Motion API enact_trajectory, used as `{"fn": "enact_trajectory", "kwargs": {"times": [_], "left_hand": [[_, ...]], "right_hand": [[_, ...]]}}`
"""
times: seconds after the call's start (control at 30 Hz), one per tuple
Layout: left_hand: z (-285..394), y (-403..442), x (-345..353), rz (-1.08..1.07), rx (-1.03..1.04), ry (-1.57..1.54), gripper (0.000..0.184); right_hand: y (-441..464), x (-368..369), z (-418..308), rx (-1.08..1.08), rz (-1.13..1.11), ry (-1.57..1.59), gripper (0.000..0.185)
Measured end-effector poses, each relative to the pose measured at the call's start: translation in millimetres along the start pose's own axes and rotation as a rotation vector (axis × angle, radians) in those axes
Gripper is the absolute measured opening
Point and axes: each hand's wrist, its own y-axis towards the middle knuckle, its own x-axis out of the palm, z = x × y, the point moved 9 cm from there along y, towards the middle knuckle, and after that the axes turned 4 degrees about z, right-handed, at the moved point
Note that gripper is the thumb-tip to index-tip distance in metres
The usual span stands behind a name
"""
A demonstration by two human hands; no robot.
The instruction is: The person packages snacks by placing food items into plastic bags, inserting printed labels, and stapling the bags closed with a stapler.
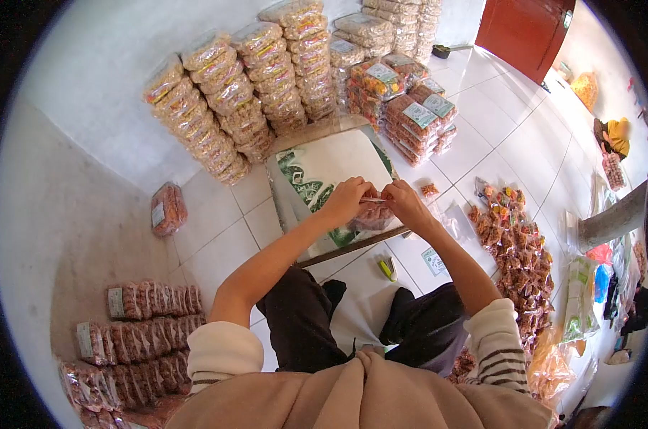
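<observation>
Over the right side of a low table (317, 250) with a white and green top, both my hands grip a clear plastic bag (372, 218) of reddish-brown contents. My left hand (347, 202) pinches one side of the bag's folded top edge. Close beside it, my right hand (407, 204) pinches the other side, fingers closed. The bag rests against the tabletop, its upper part partly hidden by my fingers. On the floor between my feet and the table lies a green stapler (387, 269). A printed label sheet (434, 262) is on the tiles to the right.
Tall stacks of packed bags (245, 93) line the wall behind the table. Labelled packs (420, 118) are piled at its far right. A heap of small snack packets (517, 257) spreads on my right. Rows of packs (141, 329) lie left. Another person (613, 139) sits far right.
</observation>
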Motion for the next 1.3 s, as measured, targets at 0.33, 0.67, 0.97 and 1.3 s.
{"fn": "enact_trajectory", "kwargs": {"times": [0.33, 0.67, 0.97, 1.3], "left_hand": [[-5, 1, -6, 0.034, -0.05, -0.08, 0.025], [-20, 13, 7, -0.089, 0.006, -0.104, 0.023], [-20, 48, -48, 0.21, -0.007, 0.084, 0.014], [-11, -47, 24, 0.433, 0.09, 0.368, 0.022]], "right_hand": [[6, 16, 38, 0.318, -0.235, 0.234, 0.013], [13, 11, 10, 0.116, -0.132, 0.06, 0.011], [54, -10, 26, 0.013, 0.124, -0.065, 0.006], [-40, 51, 14, -0.051, 0.136, -0.144, 0.012]]}}
